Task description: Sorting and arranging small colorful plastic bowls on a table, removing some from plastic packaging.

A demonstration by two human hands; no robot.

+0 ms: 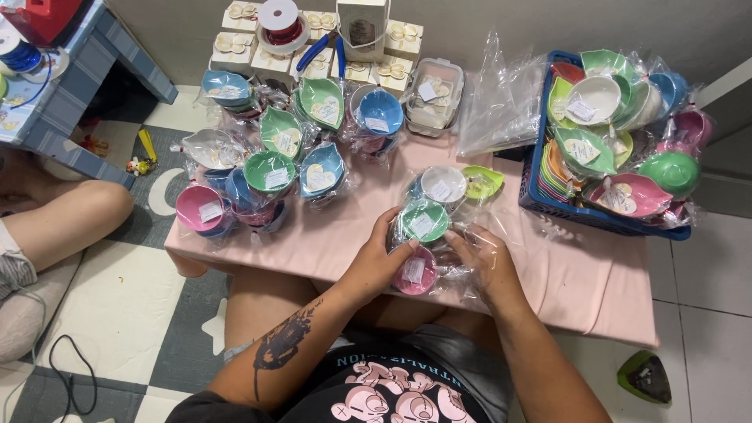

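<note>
1. Left hand (pixel 381 262): fingers are curled around the left side of a clear bag (pixel 439 258) that wraps a stack of small bowls. The hand is closed on the bag.
2. Right hand (pixel 487 262): fingers are spread over the bag's right side and press the film. The hand is clamped on the same bag.
3. Bag contents: a green bowl (pixel 424 221) sits at the top and a pink bowl (pixel 415 272) lies below it, nearer the person. Each carries a white label.
4. Bag position: it rests on the pink table (pixel 329 243), near the front edge, between the two hands.
5. Just behind the bag: a white bowl (pixel 443 186) and a lime leaf-shaped dish (pixel 483 182), both wrapped.
6. Left half of the table: a cluster of wrapped bowls in pink, green, blue and white.
7. Right end of the table: a blue basket (pixel 548 205) is filled with more wrapped bowls and dishes.
8. Rear edge: small white boxes (pixel 235 43), a ribbon spool (pixel 280 22) and blue-handled pliers (pixel 319 48).
</note>
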